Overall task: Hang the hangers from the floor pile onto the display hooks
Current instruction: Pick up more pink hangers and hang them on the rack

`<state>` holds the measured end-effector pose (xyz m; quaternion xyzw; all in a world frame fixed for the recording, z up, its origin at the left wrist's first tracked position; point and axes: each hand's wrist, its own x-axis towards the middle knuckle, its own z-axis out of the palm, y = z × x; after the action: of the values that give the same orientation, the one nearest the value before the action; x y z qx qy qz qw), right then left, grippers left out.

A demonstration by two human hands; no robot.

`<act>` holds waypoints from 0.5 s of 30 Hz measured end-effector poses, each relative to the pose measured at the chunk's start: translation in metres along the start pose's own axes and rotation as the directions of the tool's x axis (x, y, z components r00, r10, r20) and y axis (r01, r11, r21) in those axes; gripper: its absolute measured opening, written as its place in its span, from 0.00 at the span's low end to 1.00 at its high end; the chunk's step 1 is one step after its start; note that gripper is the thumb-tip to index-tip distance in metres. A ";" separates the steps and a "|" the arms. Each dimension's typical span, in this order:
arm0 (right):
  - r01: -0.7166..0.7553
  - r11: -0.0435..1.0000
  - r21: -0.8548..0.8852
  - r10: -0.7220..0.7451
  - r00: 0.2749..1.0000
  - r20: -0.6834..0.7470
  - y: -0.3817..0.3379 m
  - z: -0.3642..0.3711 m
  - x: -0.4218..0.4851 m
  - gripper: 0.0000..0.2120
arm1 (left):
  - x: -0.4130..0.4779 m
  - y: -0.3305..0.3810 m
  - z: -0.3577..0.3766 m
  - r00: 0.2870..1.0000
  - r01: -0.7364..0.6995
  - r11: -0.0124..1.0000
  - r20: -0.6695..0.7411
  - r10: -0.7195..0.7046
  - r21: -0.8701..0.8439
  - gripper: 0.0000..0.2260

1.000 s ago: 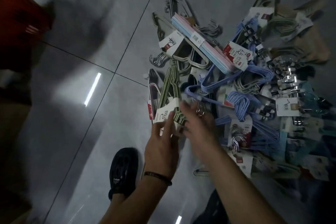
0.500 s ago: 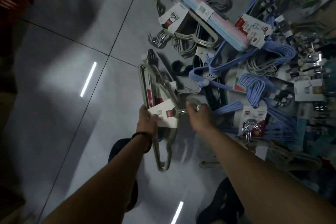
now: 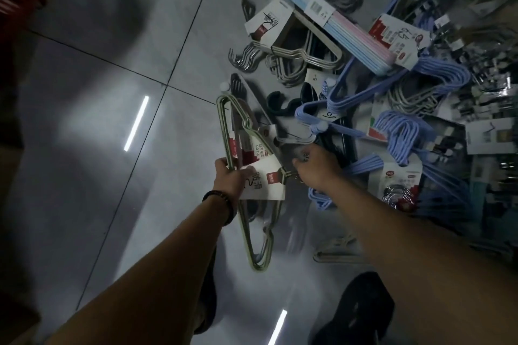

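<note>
1. Though bound as one by a card label point(image 3: 265, 180), held at two places: bundle of green hangers point(image 3: 223, 134), apparently raised just above the floor point(image 3: 112, 98) at the near left edge of the pile point(image 3: 403, 131), long side running away from the body.
2. Left hand point(image 3: 228, 180): fingers point(image 3: 222, 166) wrapped round label and wires together, thumb laid across the card. Likely gripped there for balance and to stop the wires fanning apart.
3. Right hand point(image 3: 316, 168): fingers curled down on the hook end just beside the label, seemingly pinching the metal hooks. Probably gathering them into one line, ready for sliding over a display hook all at once. Too dim to confirm the exact pinch.
4. Around the bundle: blue hangers point(image 3: 440, 75), grey hangers point(image 3: 294, 56) and a pink and blue pack point(image 3: 350, 28), heaped and crossing, hooks interlocked. Good reason for taking an edge bundle, not one buried in the middle.
5. Display hooks nowhere in view, so hanging not yet begun for this bundle. Next step likely standing and turning toward the rack.
6. Farther out: dark bracelet point(image 3: 221, 204) on the left wrist, black shoe point(image 3: 361, 314) below the right arm.
</note>
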<state>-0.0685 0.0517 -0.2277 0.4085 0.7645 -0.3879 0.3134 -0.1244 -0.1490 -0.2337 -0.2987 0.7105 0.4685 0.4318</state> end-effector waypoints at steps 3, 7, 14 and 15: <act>0.052 0.998 0.020 -0.051 0.998 -0.030 -0.001 -0.010 -0.016 0.12 | -0.019 0.008 -0.012 0.999 0.004 0.998 0.043 -0.002 -0.058 0.26; 0.144 0.986 0.082 -0.139 0.988 -0.071 -0.008 -0.037 -0.073 0.07 | -0.083 0.038 -0.031 0.971 -0.019 0.994 0.237 0.043 -0.104 0.14; 0.179 0.984 -0.023 -0.181 0.975 -0.132 -0.062 -0.170 -0.228 0.12 | -0.248 0.131 -0.029 0.947 -0.131 0.985 0.279 0.158 -0.113 0.12; 0.207 0.973 -0.097 -0.222 0.957 -0.185 -0.075 -0.196 -0.257 0.16 | -0.280 0.149 -0.023 0.943 -0.158 0.981 0.277 0.183 -0.108 0.11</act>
<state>-0.0441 0.0930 0.1009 0.3467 0.8457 -0.3480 0.2084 -0.1299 -0.1079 0.0814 -0.1832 0.6435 0.5719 0.4747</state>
